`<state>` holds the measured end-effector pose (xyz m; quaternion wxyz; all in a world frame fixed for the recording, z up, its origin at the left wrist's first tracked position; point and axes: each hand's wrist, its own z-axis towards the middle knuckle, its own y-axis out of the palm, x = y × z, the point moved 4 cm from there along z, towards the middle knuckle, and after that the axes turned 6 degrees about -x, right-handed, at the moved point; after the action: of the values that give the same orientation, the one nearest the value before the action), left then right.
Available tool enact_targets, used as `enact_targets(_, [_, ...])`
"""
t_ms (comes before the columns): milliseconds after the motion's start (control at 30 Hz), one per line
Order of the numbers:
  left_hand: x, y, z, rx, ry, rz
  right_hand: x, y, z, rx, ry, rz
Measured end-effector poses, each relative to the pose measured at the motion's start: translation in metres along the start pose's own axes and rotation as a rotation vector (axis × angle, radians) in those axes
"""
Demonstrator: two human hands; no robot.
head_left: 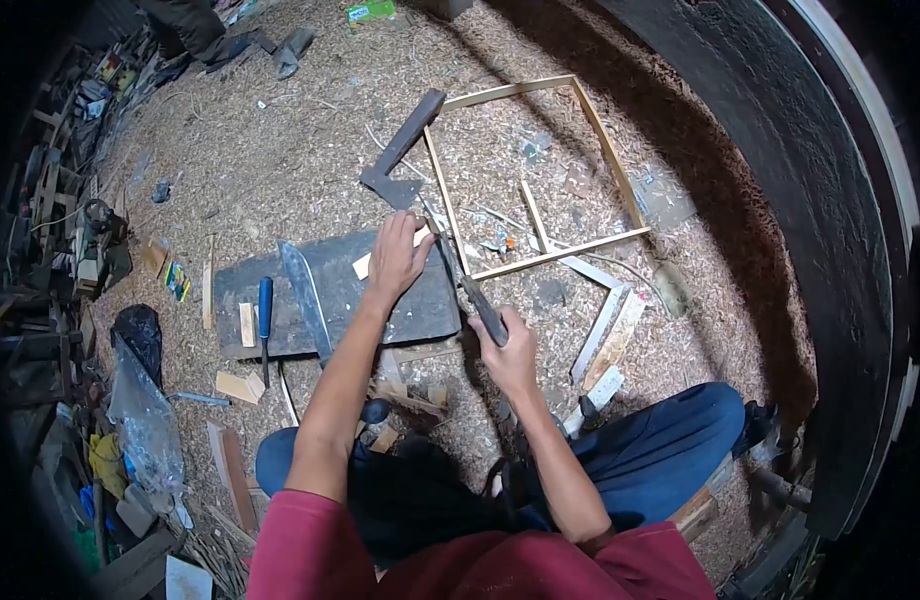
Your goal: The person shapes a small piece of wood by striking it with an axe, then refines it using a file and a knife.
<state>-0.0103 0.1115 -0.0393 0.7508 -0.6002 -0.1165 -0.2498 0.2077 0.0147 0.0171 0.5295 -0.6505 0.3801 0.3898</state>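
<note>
On the dark board [370, 315] my left hand [396, 255] presses down over a light wood piece [421, 235], its fingers pressed together. My right hand [508, 348] is wrapped round the dark handle of a tool [485, 308], whose far end reaches up along the board's right edge. That end is thin and hard to make out. A large blade [305, 292] and a blue-handled screwdriver [266, 310] lie on the board, left of my left arm. Near the screwdriver is a small wood block [247, 325].
A thin wooden frame [605, 140] lies on the shavings ahead to the right. Beside it is a hatchet [405, 145]. A metal square [600, 320] rests right of my right hand. Scrap and a plastic bag [145, 420] lie left; a dark wall [780, 130] curves along the right.
</note>
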Motion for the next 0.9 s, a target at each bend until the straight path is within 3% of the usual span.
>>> enact_targets(133, [0.002, -0.001, 0.004, 0.018, 0.016, -0.027, 0.011, -0.011, -0.027, 0.054, -0.036, -0.005])
enact_targets(233, [-0.003, 0.002, 0.002, 0.013, -0.009, -0.013, 0.019, -0.01, -0.028, 0.086, 0.064, -0.033])
enact_targets(367, [-0.001, 0.001, 0.002, 0.026, -0.008, -0.017, 0.033, -0.024, -0.019, 0.021, 0.058, 0.067])
enact_targets(467, [0.003, -0.001, 0.002, 0.04, 0.015, -0.037, 0.013, -0.026, -0.032, 0.011, 0.026, -0.05])
enact_targets(633, [0.003, 0.0, -0.004, 0.04, -0.027, -0.028, 0.003, -0.033, -0.055, 0.15, -0.008, 0.043])
enact_targets(900, [0.028, -0.012, -0.034, 0.001, -0.051, 0.003, 0.015, 0.003, -0.027, 0.107, -0.058, 0.038])
